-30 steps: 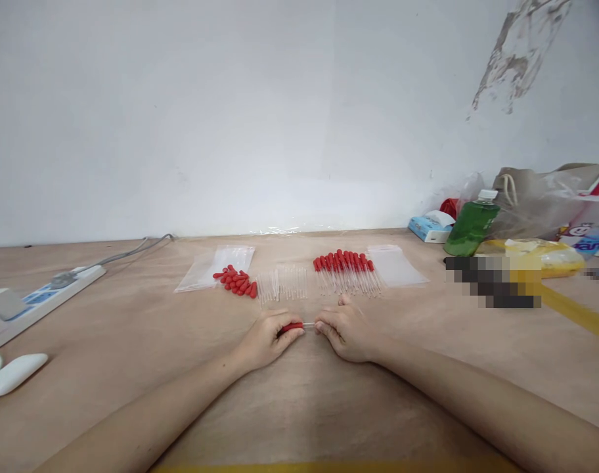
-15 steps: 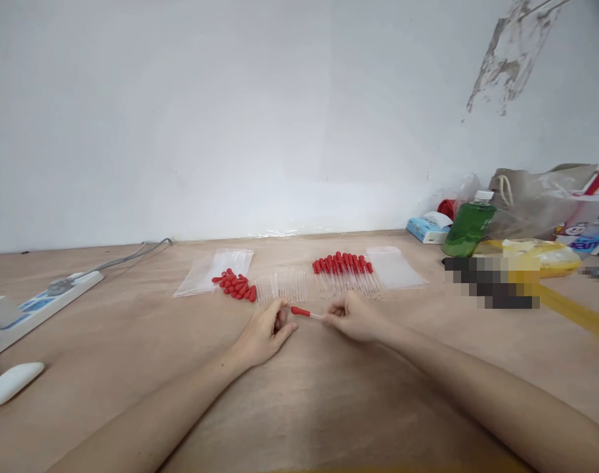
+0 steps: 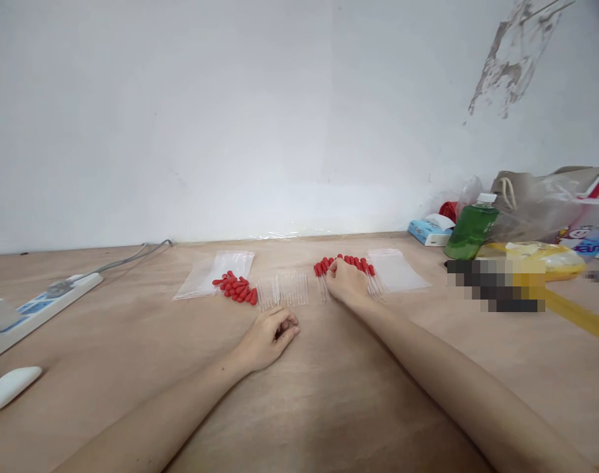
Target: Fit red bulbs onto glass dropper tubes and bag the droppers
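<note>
My left hand (image 3: 272, 336) rests on the table with its fingers loosely curled, the thumb apart and nothing in it. Just beyond it lies a row of thin clear dropper tubes (image 3: 292, 289). A pile of red rubber bulbs (image 3: 238, 288) sits to the left of those tubes. My right hand (image 3: 347, 281) reaches over a row of red-bulbed droppers (image 3: 372, 270), fingers pinched at the row's bulb end. The dropper in that pinch is mostly hidden by the hand, which also covers the middle of the row.
Clear plastic bags lie at the left (image 3: 194, 281) and right (image 3: 400, 270) of the droppers. A power strip (image 3: 43, 312) and a white plastic object (image 3: 11, 389) are far left. At right stand a tissue pack (image 3: 430, 232), a green bottle (image 3: 469, 230) and a yellow packet (image 3: 546, 259).
My right hand has moved away from my left, up and forward to the finished-looking row, carrying the red-bulbed dropper. My left hand has stayed nearly in place.
</note>
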{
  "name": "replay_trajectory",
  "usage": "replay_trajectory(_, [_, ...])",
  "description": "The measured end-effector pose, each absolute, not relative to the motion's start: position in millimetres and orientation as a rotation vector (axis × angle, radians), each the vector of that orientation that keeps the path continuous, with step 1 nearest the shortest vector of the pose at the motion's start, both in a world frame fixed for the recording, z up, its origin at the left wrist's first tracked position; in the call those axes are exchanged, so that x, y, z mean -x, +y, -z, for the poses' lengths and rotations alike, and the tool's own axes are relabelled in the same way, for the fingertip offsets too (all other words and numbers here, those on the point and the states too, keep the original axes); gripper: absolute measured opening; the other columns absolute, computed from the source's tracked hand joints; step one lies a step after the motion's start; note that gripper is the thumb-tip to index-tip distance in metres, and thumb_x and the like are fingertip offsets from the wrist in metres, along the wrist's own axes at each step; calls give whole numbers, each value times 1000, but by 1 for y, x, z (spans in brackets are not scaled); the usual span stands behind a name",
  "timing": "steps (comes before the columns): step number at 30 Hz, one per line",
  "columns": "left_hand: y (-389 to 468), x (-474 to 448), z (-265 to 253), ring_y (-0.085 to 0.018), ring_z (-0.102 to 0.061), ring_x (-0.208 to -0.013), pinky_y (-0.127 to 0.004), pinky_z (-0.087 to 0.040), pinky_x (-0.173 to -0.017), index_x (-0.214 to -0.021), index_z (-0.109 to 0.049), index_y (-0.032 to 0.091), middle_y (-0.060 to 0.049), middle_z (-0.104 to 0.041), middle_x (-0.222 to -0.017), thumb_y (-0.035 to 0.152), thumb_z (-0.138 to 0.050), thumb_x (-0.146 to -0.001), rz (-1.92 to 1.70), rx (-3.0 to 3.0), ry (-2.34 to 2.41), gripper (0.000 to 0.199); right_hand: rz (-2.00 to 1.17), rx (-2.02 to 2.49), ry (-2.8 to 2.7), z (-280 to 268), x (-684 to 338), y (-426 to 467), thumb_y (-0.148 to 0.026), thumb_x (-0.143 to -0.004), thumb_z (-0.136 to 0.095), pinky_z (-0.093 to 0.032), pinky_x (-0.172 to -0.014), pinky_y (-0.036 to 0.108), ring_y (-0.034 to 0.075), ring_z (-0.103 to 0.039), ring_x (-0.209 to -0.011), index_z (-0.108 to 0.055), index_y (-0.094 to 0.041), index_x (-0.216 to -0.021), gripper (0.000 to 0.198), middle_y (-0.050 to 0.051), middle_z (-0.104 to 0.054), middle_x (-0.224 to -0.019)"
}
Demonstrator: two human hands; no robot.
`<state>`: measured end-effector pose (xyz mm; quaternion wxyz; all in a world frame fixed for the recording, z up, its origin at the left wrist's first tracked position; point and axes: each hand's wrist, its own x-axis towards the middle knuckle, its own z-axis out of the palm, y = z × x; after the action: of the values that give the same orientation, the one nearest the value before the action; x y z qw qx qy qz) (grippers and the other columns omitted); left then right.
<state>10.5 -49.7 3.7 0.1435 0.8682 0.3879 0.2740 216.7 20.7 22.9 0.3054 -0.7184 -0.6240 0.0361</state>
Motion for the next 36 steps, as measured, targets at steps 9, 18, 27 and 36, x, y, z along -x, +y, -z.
replay_trajectory(9, [-50,-11,-6,-11,-47,-62,-23,-38,-57,-81,-57,18,0,-50,-69,24,-47,-81,-766,-2502,1133,12,-89,1958,-1746,-22,-210,18,-33,-78,-41,-41,-68,33,23,-59,-85,-60,-23,-86,23,4,-65,-86])
replay_trajectory(18, [-33,4,-12,-15,-50,-71,-29,-40,-68,-74,-56,17,-3,-54,-75,25,-47,-80,-937,-2661,1431,13,-329,2063,-1912,-32,-176,31,-41,-66,-59,-43,-70,34,26,-60,-88,-64,-16,-89,35,13,-65,-93])
replay_trajectory(27, [6,64,-30,-23,-50,-90,-36,-34,-76,-85,-60,22,-5,-58,-94,37,-56,-74,-645,-2896,1609,20,-476,2099,-1903,-39,-177,38,-41,-63,-61,-44,-65,33,26,-62,-84,-63,-17,-89,35,11,-66,-91])
replay_trajectory(36, [2,58,-21,-20,-54,-79,-37,-37,-79,-77,-60,17,-8,-61,-81,21,-38,-85,-579,-3250,1351,24,-256,1920,-1873,-45,-207,-5,-33,-75,-45,-38,-59,27,20,-60,-72,-59,-20,-65,22,4,-64,-71])
